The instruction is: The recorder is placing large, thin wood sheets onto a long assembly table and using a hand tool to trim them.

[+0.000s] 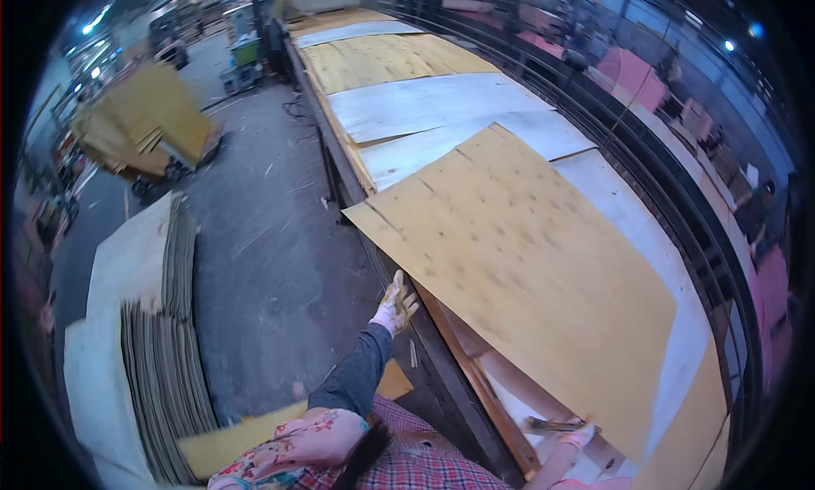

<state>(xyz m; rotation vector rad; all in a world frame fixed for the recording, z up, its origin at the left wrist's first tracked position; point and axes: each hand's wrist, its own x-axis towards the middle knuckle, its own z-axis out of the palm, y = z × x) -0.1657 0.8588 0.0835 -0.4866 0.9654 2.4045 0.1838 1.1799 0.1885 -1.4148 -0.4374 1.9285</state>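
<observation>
A large tan wood veneer sheet (526, 244) with dark specks lies at an angle over white and tan sheets on a long bench. Beside its left edge is my left hand (396, 305), in a stained pale glove, with the fingers apart and nothing held. The fingertips are close to the edge; I cannot tell whether they touch it. My right hand (580, 436) is low at the sheet's near edge, its fingers partly hidden. It is closed on a dark, flat brush-like tool (550, 425), whose frayed end points left.
Overlapping white sheets (433, 104) run along the bench, with its wooden rail (463, 363) on the near left. Dark rails (654, 168) border the right. Stacked veneer (165, 380) stands at lower left; a cart of tan sheets (148, 121) stands farther back. A person is at the far end.
</observation>
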